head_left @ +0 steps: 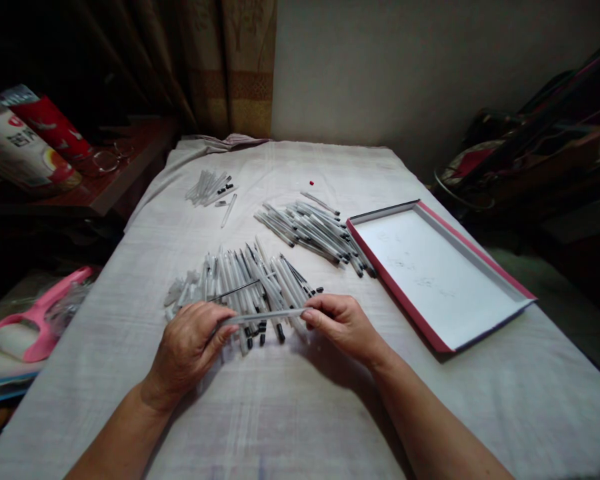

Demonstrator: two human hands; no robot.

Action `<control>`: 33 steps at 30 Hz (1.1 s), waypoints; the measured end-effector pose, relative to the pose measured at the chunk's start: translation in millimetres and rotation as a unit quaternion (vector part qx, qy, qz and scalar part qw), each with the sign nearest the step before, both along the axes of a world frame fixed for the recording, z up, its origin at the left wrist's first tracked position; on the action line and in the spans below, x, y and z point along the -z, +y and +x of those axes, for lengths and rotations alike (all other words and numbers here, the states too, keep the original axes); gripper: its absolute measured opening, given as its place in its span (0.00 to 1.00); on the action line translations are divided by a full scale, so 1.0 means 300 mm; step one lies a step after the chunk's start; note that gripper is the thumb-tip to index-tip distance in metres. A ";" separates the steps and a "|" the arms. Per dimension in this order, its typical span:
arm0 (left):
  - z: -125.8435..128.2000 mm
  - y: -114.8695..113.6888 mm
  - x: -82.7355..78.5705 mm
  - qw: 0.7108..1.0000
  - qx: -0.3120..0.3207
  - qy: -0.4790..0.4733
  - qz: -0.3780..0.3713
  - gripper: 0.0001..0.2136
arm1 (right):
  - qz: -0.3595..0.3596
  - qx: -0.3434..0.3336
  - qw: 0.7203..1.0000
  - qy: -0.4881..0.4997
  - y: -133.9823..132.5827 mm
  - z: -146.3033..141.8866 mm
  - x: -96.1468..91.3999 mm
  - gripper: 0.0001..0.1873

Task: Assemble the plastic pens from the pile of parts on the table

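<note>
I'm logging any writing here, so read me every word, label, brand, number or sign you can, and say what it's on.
None is clear enough to quote.
Jar: dark characters and a red mark, too blurred to read.
Tray: grey marks, too faint to call writing.
Held tube and pens: no print I can make out.

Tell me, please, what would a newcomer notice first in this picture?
Probably the left hand and right hand, which hold a pen between them above the near pile of pen parts. Next comes the red-sided tray, at the right of the table. The bright pink handle, left of the table, also stands out.
</note>
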State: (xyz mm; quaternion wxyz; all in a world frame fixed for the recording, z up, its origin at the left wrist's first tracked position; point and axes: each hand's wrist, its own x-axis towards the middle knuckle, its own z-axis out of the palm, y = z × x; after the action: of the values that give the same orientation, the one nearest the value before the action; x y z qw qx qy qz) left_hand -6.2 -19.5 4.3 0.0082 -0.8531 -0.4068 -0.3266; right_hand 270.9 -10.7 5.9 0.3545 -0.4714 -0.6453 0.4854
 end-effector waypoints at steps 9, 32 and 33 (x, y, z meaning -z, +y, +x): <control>-0.018 0.002 -0.007 1.000 -0.015 -0.017 -0.013 0.08 | -0.011 -0.073 0.997 0.001 -0.001 0.013 -0.007 0.17; -0.073 0.016 -0.001 0.985 -0.158 -0.064 0.000 0.10 | 0.351 0.152 0.883 -0.273 0.005 0.005 0.055 0.15; -0.062 0.015 0.002 0.987 -0.144 -0.065 -0.001 0.10 | 0.353 0.141 0.879 -0.288 0.001 0.000 0.054 0.14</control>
State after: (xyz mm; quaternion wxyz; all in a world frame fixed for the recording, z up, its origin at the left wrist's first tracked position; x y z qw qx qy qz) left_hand -24.9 -15.1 3.7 0.0277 -0.7626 -0.5255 -0.3762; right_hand 270.8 -10.4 -10.2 0.3609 -0.5198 -0.7742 0.0129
